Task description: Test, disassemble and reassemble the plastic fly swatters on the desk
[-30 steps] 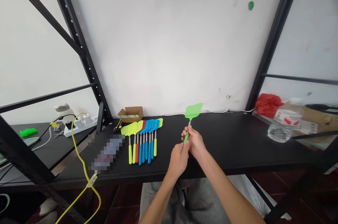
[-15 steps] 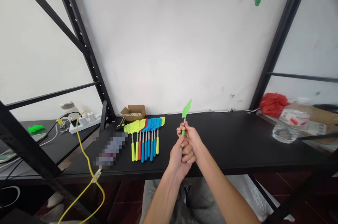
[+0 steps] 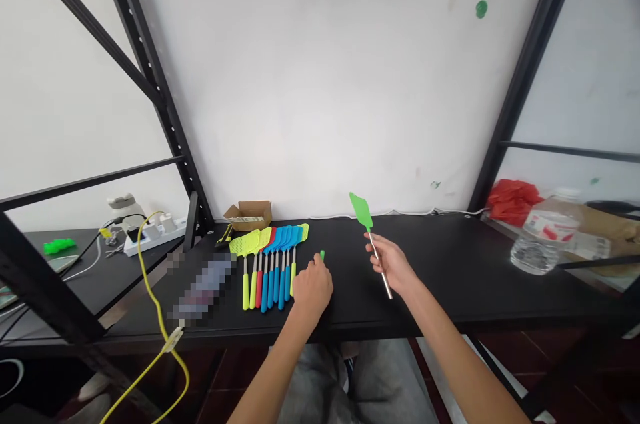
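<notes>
In my right hand (image 3: 393,263) is a green fly swatter (image 3: 361,211), its head up and tilted left. My fingers are closed round its thin metal rod, and the rod's bare lower end sticks out below the hand. My left hand (image 3: 313,284) is a closed fist low over the table, with the tip of a green handle (image 3: 323,255) poking out at the top; the rest of that handle is hidden. Just left of this fist lies a row of several fly swatters with yellow-green, red and blue handles (image 3: 271,287), their perforated heads (image 3: 245,242) overlapping toward the wall.
An opened cardboard box (image 3: 250,214) stands behind the row, near a black and yellow tool (image 3: 225,237). A yellow cable (image 3: 150,271) hangs over the left edge. On the right are a plastic bottle (image 3: 543,237) and a red bag (image 3: 513,201). Black shelf posts (image 3: 525,71) frame the table.
My hands have moved apart, and the green handle has come off the metal rod. The left hand went left and down with the handle; the right went right with the swatter's head and rod.
</notes>
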`<state>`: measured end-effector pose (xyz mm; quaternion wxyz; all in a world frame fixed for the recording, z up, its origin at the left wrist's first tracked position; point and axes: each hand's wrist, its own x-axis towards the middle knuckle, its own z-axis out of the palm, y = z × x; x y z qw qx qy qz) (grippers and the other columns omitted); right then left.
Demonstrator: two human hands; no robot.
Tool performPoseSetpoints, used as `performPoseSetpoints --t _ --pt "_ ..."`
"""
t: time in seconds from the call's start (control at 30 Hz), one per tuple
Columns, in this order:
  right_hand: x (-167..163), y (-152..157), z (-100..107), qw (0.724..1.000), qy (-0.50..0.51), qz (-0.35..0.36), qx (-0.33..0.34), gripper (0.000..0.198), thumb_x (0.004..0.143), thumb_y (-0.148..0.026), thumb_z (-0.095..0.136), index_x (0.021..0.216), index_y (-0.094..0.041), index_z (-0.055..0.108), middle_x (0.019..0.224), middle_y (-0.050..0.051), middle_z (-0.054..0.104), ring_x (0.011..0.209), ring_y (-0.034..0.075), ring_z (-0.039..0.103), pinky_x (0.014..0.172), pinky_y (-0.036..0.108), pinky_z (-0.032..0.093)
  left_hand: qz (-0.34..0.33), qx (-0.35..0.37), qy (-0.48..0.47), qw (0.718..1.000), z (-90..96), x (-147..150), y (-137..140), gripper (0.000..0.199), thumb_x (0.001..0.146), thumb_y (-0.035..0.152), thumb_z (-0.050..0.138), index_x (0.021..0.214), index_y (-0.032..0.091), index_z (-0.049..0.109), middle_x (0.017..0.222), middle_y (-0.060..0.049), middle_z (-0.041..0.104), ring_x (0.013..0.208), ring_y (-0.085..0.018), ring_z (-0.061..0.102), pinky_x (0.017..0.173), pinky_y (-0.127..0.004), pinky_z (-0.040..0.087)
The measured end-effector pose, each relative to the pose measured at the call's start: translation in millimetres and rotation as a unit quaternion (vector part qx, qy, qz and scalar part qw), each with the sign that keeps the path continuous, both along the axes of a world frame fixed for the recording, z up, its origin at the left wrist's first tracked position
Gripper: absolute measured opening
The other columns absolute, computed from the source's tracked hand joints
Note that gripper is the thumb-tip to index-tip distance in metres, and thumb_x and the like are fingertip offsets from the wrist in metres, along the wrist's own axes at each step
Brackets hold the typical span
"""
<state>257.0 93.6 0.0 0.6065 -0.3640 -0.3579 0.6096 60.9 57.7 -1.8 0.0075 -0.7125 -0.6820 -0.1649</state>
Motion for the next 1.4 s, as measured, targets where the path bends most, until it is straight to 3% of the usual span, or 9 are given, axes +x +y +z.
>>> performPoseSetpoints --t 0.27,0.4,0.5,0.63,0.8,0.93,1.03,1.2,1.4 --pt "-20.5 -21.4 11.6 0.994 -0.059 0.081 0.036 0.033 0.081 -0.051 0.063 0.090 -0.020 0.059 0.052 -0.010 0.041 0.034 0.003 0.025 0.033 0.015 0.017 -0.043 0.045 -0.097 0.993 7.4 -2.0 -6.4 0.047 0.090 0.049 0.045 0.121 0.016 0.059 0.112 -0.015 0.062 0.095 -0.030 0.064 0.073 -0.035 0.048" --pt "-28.3 -30.6 12.9 0.982 -0.140 0.099 0.074 0.034 0.081 -0.053 0.060 0.083 -0.019 0.057 0.053 -0.008 0.046 0.033 0.003 0.029 0.030 0.016 0.015 -0.194 0.019 -0.388 0.901 29.1 9.2 2.6 0.052 0.091 0.056 0.041 0.105 0.015 0.069 0.092 -0.009 0.069 0.082 -0.021 0.064 0.069 -0.027 0.046" --pt "-33.1 -34.8 8.4 0.980 -0.156 0.093 0.086 0.037 0.082 -0.054 0.059 0.073 -0.019 0.052 0.047 -0.010 0.040 0.028 0.003 0.025 0.028 0.016 0.014 -0.167 0.021 -0.516 0.840 32.7 25.7 14.4 0.054 0.089 0.056 0.044 0.066 0.013 0.067 0.064 -0.006 0.063 0.061 -0.017 0.058 0.058 -0.025 0.041" --pt "-27.7 -41.3 6.7 0.994 -0.064 0.070 0.048 0.035 0.078 -0.051 0.064 0.070 -0.020 0.049 0.044 -0.012 0.032 0.028 0.002 0.018 0.027 0.017 0.014 -0.143 0.023 -0.612 0.778 24.9 56.2 27.6 0.047 0.085 0.053 0.051 0.061 0.014 0.059 0.059 -0.004 0.060 0.057 -0.014 0.055 0.055 -0.024 0.039" --pt "4.0 -47.5 4.7 0.999 0.006 0.013 0.031 0.029 0.075 -0.044 0.067 0.073 -0.020 0.050 0.046 -0.012 0.029 0.031 0.002 0.014 0.028 0.016 0.013 -0.124 0.008 -0.643 0.756 15.5 116.3 39.8 0.045 0.089 0.051 0.043 0.064 0.016 0.055 0.060 -0.004 0.059 0.054 -0.013 0.054 0.054 -0.024 0.040" --pt "45.2 -46.0 -7.6 0.991 -0.084 -0.097 0.044 0.031 0.078 -0.048 0.062 0.067 -0.022 0.048 0.044 -0.011 0.029 0.030 0.004 0.016 0.029 0.018 0.012 -0.090 0.001 -0.630 0.771 12.5 174.7 46.6 0.044 0.088 0.049 0.045 0.057 0.019 0.050 0.055 -0.004 0.055 0.056 -0.016 0.056 0.055 -0.026 0.040" --pt "76.4 -47.3 -12.0 0.948 -0.252 -0.182 0.068 0.038 0.083 -0.050 0.053 0.059 -0.023 0.042 0.043 -0.007 0.033 0.033 0.007 0.024 0.032 0.022 0.018 -0.054 -0.003 -0.609 0.792 14.0 213.2 48.5 0.042 0.088 0.045 0.047 0.053 0.021 0.048 0.057 -0.006 0.057 0.064 -0.021 0.059 0.061 -0.030 0.040" --pt "107.6 -54.2 -6.1 0.796 -0.499 -0.317 0.127 0.041 0.087 -0.045 0.047 0.054 -0.022 0.043 0.051 0.002 0.048 0.049 0.014 0.037 0.045 0.026 0.027 -0.054 -0.005 -0.582 0.811 17.8 246.2 47.7 0.040 0.090 0.042 0.045 0.056 0.021 0.052 0.065 -0.010 0.062 0.072 -0.025 0.062 0.066 -0.033 0.041" --pt "109.6 -49.5 -10.5 0.970 -0.169 -0.160 0.063 0.036 0.081 -0.055 0.059 0.070 -0.021 0.051 0.044 -0.010 0.029 0.032 0.005 0.017 0.031 0.021 0.013 -0.168 0.017 -0.559 0.812 8.2 232.5 47.1 0.044 0.091 0.044 0.041 0.057 0.019 0.054 0.057 -0.004 0.059 0.056 -0.017 0.056 0.057 -0.026 0.038"
